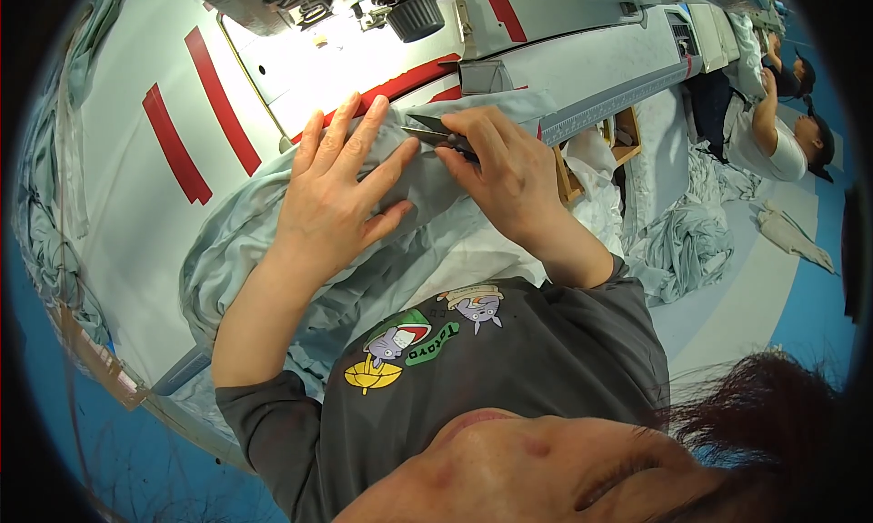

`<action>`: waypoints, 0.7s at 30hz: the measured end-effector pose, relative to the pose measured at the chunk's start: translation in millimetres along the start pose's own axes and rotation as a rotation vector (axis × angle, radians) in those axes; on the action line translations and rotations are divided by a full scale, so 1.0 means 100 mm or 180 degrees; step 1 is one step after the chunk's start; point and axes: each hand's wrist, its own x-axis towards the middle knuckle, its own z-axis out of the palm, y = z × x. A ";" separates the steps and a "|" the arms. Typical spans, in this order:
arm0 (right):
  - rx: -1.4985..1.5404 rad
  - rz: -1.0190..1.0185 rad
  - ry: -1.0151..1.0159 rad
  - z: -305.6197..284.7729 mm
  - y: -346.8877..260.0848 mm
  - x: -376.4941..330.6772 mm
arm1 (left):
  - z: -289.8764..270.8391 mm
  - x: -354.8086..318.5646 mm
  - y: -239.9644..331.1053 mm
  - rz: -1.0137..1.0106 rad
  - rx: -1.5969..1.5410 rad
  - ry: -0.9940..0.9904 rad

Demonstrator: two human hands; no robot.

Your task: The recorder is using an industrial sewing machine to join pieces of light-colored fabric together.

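Observation:
My left hand (336, 186) lies flat with its fingers spread on pale grey-green cloth (241, 241), which is bunched along the table's near edge. Its fingertips rest close to a red strip by the lit sewing area. To its right, my right hand (509, 173) grips a pair of small thread snips (429, 122). Their two blades are apart and point left, just over the cloth beside my left index finger and thumb. Part of the snips' handle is hidden in my fingers.
A sewing machine (300, 0) with a black knob (415, 18) stands ahead. Red tape (223, 100) marks the white table (118, 200). A small metal box (485, 76) and a ruler strip (618, 105) lie rightward. Cloth heaps (687, 241) and a co-worker (773, 136) are farther right.

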 end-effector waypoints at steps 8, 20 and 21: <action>-0.0227 -0.0103 0.0047 0.02 -0.03 0.00 | 0.00 0.00 0.01 0.0004 0.0008 -0.0004; -0.0376 -0.0326 0.0039 0.05 0.00 -0.03 | 0.00 0.00 0.01 -0.0085 -0.0067 -0.0057; -0.0410 -0.0431 0.0053 0.06 0.01 -0.03 | 0.00 0.00 0.01 -0.0088 -0.0065 -0.0056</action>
